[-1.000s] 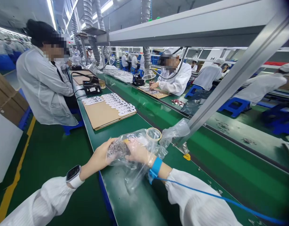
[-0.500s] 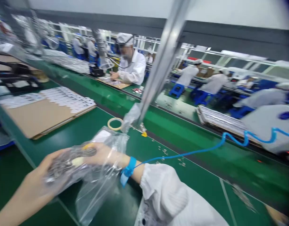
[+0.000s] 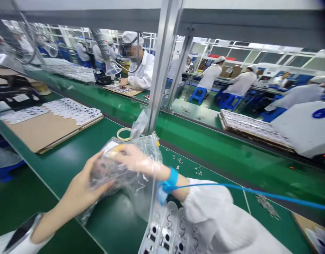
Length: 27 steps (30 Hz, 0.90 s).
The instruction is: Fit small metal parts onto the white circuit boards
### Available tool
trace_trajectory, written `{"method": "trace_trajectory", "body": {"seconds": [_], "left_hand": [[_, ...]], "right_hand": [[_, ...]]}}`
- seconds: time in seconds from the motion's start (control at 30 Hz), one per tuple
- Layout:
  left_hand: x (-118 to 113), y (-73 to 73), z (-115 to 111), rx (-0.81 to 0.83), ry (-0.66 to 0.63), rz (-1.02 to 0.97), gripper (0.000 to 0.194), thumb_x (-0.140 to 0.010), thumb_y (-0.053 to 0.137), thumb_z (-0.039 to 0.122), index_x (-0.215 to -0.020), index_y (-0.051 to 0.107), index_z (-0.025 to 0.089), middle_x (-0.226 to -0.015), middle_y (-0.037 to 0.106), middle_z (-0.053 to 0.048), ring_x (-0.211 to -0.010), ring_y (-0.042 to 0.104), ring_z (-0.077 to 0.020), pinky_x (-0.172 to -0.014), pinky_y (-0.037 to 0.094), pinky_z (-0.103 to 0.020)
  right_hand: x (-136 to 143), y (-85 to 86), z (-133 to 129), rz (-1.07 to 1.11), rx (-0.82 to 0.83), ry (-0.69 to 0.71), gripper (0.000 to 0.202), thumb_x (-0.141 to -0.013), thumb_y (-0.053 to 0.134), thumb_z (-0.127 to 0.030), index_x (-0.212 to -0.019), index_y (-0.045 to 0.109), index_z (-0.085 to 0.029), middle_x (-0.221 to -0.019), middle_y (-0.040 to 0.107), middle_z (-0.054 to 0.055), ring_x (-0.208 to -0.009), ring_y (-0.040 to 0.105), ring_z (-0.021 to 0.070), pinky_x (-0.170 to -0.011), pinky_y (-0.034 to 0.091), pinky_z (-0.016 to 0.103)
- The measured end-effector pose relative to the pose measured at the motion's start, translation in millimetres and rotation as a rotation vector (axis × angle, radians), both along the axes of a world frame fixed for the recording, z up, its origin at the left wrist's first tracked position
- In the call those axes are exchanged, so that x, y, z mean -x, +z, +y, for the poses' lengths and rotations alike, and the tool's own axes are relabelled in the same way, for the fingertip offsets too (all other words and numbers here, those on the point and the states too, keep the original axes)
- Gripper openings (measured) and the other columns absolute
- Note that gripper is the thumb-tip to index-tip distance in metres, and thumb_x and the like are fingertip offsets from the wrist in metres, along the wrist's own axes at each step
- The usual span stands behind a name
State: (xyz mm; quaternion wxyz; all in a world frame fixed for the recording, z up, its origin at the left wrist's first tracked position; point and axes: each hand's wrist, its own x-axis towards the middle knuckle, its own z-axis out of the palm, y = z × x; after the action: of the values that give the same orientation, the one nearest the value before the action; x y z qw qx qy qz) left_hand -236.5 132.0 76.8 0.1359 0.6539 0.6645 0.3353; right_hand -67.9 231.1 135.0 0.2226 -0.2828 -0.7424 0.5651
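Observation:
A clear plastic bag [image 3: 143, 187] with small metallic parts in it hangs over the green table, between both hands. My left hand [image 3: 85, 183] wraps round the filled side of the bag from the left, its thumb and fingers curved about it. Inside the bag's open mouth is my right hand [image 3: 130, 157], with a blue strap [image 3: 171, 180] on its wrist. Yellow tips show on its fingers, which are bent down at the parts; what they hold is too blurred to make out.
White shaped pieces lie on cardboard [image 3: 56, 130] at left and near my right sleeve [image 3: 217, 211]. A tape ring [image 3: 124, 134] sits by a metal post [image 3: 159, 70]. A blue cord [image 3: 244, 192] runs rightward. A person [image 3: 141, 67] works across the line.
Both hands and the bag have moved right in the view. White pieces below the right forearm show more now, and the camera view has turned a little. The blue cord hangs straighter.

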Motion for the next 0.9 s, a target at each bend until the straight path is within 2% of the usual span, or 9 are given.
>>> {"method": "trace_trajectory", "body": {"seconds": [0.13, 0.23, 0.3, 0.43, 0.53, 0.67, 0.77, 0.83, 0.9], "left_hand": [[-7, 4.6, 10, -0.035, -0.024, -0.058, 0.056, -0.084, 0.053, 0.056, -0.129, 0.042, 0.025, -0.097, 0.065, -0.003, -0.086, 0.066, -0.022, -0.075, 0.054, -0.031], [-10, 6.7, 11, -0.018, -0.032, -0.096, 0.05, -0.086, 0.054, 0.05, -0.127, 0.044, 0.025, -0.091, 0.064, -0.002, -0.082, 0.066, -0.0203, -0.072, 0.054, -0.029], [-14, 10.1, 13, -0.023, -0.053, -0.114, 0.051, -0.085, 0.055, 0.048, -0.128, 0.043, 0.024, -0.09, 0.064, -0.002, -0.079, 0.066, -0.0203, -0.061, 0.053, -0.025], [-29, 19.3, 22, -0.078, -0.123, -0.051, 0.054, -0.084, 0.054, 0.05, -0.13, 0.043, 0.023, -0.089, 0.063, -0.004, -0.072, 0.063, -0.0196, -0.041, 0.043, -0.02], [-43, 26.8, 29, -0.138, -0.269, 0.051, 0.045, -0.088, 0.049, 0.042, -0.129, 0.045, 0.023, -0.09, 0.063, -0.004, -0.069, 0.061, -0.017, -0.048, 0.047, -0.021], [-65, 48.8, 39, -0.311, -0.378, 0.093, 0.036, -0.09, 0.047, 0.03, -0.125, 0.046, 0.022, -0.086, 0.062, -0.002, -0.069, 0.061, -0.015, -0.059, 0.05, -0.023], [-88, 70.1, 55, -0.362, -0.467, 0.121, 0.039, -0.088, 0.046, 0.026, -0.126, 0.045, 0.02, -0.086, 0.063, -0.002, -0.065, 0.06, -0.0139, -0.058, 0.047, -0.022], [-105, 79.9, 67, -0.377, -0.545, 0.222, 0.041, -0.087, 0.041, 0.023, -0.128, 0.045, 0.019, -0.085, 0.064, -0.002, -0.061, 0.059, -0.013, -0.054, 0.043, -0.022], [-122, 84.9, 79, -0.395, -0.622, 0.364, 0.041, -0.089, 0.039, 0.024, -0.129, 0.045, 0.018, -0.079, 0.063, 0.0, -0.058, 0.058, -0.013, -0.051, 0.039, -0.021]], "right_hand": [[-37, 15.6, 7, -0.054, 0.191, -0.122, 0.035, -0.088, 0.053, -0.022, -0.054, 0.044, -0.018, -0.048, 0.034, -0.008, -0.047, 0.029, 0.0071, -0.046, 0.025, 0.023], [-61, 26.5, 7, -0.037, 0.223, -0.183, 0.03, -0.087, 0.053, -0.028, -0.06, 0.043, -0.019, -0.048, 0.031, -0.01, -0.043, 0.025, 0.006, -0.041, 0.021, 0.022], [-71, 34.2, 6, -0.028, 0.235, -0.208, 0.028, -0.086, 0.056, -0.03, -0.063, 0.044, -0.019, -0.048, 0.033, -0.01, -0.043, 0.026, 0.0055, -0.041, 0.02, 0.02], [-86, 47.2, 5, -0.059, 0.077, -0.157, 0.029, -0.087, 0.053, -0.023, -0.061, 0.044, -0.018, -0.05, 0.035, -0.008, -0.045, 0.027, 0.0049, -0.042, 0.02, 0.021], [-106, 56.9, 0, -0.086, 0.018, -0.136, 0.033, -0.088, 0.052, -0.024, -0.058, 0.04, -0.019, -0.05, 0.031, -0.009, -0.045, 0.025, 0.0045, -0.041, 0.019, 0.021], [-142, 76.7, -12, -0.016, 0.018, -0.24, 0.03, -0.088, 0.053, -0.032, -0.064, 0.042, -0.02, -0.049, 0.029, -0.011, -0.041, 0.023, 0.0044, -0.039, 0.019, 0.02], [-168, 88.8, -21, -0.094, -0.084, -0.297, 0.029, -0.082, 0.06, -0.037, -0.064, 0.047, -0.019, -0.05, 0.036, -0.008, -0.043, 0.03, 0.0054, -0.04, 0.023, 0.02], [-187, 92.2, -28, -0.179, -0.114, -0.358, 0.029, -0.077, 0.066, -0.039, -0.065, 0.05, -0.018, -0.053, 0.042, -0.006, -0.046, 0.036, 0.0064, -0.041, 0.026, 0.02], [-208, 92.6, -36, -0.167, -0.079, -0.442, 0.032, -0.077, 0.067, -0.044, -0.067, 0.05, -0.019, -0.053, 0.041, -0.007, -0.045, 0.034, 0.0058, -0.04, 0.025, 0.02]]}}
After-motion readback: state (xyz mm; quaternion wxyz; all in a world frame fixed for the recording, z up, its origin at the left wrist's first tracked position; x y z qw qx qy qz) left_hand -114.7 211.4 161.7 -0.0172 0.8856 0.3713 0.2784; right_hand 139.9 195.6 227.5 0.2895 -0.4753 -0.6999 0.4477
